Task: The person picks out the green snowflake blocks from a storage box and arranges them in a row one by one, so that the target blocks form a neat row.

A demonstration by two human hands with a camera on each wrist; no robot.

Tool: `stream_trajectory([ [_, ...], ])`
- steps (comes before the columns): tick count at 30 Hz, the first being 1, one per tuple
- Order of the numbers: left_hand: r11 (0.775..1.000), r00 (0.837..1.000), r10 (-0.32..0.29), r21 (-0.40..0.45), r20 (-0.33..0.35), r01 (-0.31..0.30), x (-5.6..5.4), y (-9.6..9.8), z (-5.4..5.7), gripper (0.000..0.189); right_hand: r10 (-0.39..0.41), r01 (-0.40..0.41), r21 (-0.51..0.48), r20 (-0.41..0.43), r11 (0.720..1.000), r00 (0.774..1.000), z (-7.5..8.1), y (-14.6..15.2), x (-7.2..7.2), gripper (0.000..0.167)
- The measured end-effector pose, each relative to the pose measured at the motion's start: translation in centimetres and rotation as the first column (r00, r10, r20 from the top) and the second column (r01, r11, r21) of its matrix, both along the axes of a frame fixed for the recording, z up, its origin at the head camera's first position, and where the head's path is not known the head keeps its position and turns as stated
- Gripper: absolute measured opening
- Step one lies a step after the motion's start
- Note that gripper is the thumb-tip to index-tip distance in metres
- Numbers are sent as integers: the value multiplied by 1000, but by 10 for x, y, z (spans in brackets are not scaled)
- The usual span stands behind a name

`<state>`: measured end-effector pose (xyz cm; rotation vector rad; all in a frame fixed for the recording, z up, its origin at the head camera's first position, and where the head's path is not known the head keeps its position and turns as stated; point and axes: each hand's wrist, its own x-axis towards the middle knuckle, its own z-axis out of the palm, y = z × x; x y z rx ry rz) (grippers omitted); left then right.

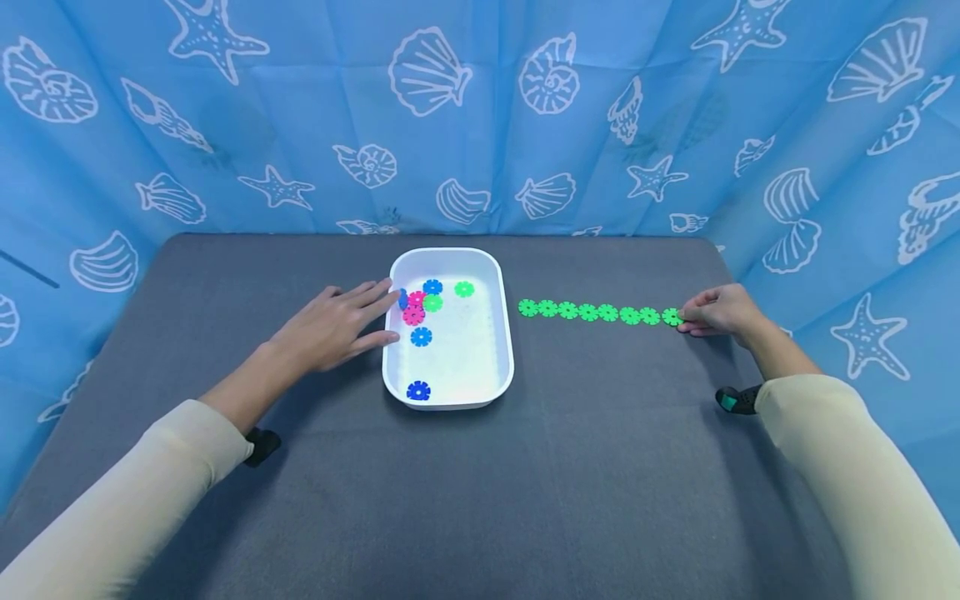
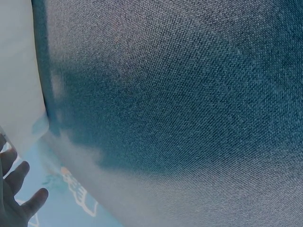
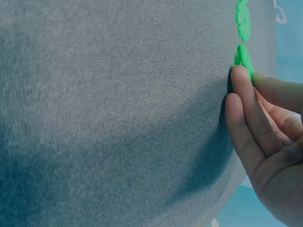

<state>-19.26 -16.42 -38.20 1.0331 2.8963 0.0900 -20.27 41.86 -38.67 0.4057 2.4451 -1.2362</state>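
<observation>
A line of several green notched plastic discs [image 1: 588,312] lies on the table to the right of a white tray [image 1: 498,333]. At the line's right end my right hand [image 1: 712,312] pinches a green disc [image 1: 671,317] between thumb and fingertips. The right wrist view shows that disc [image 3: 244,60] tilted, with a small gap to the neighbouring one. My left hand [image 1: 330,325] is over the tray's left rim, its fingers straight. Beside its fingertips is a blue disc [image 1: 402,300]; whether they touch is unclear. In the left wrist view only the fingers [image 2: 17,178] show.
Inside the tray lie pink discs [image 1: 413,314], a dark blue disc [image 1: 418,390], a lighter blue disc [image 1: 422,337] and a green disc [image 1: 464,288]. Grey cloth covers the table [image 1: 480,492]. A blue shell-patterned curtain [image 1: 480,108] hangs behind it.
</observation>
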Motion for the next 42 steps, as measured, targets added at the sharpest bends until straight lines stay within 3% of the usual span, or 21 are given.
stream_trajectory([
  [9,1000,1000,6,-13,-3,-6,0,0,1,76,53,-56,76,41,996,998,9,-2,2,31],
  [13,1000,1000,4,-23,-14,-4,0,0,1,76,41,-45,86,46,995,998,18,-12,-3,29],
  [18,1000,1000,-1,-20,-18,1,0,0,1,75,29,-29,87,11,996,1000,41,-31,-17,30],
  [24,1000,1000,-1,-14,-10,1,0,0,1,75,110,-108,72,-25,992,994,69,-64,-37,45],
  [33,1000,1000,1,-8,-2,-1,0,1,1,76,226,-229,-72,-45,971,973,88,-134,-54,49],
  [42,1000,1000,7,-23,-11,-7,-1,0,0,77,301,-311,-258,-79,915,950,77,-209,-63,39],
])
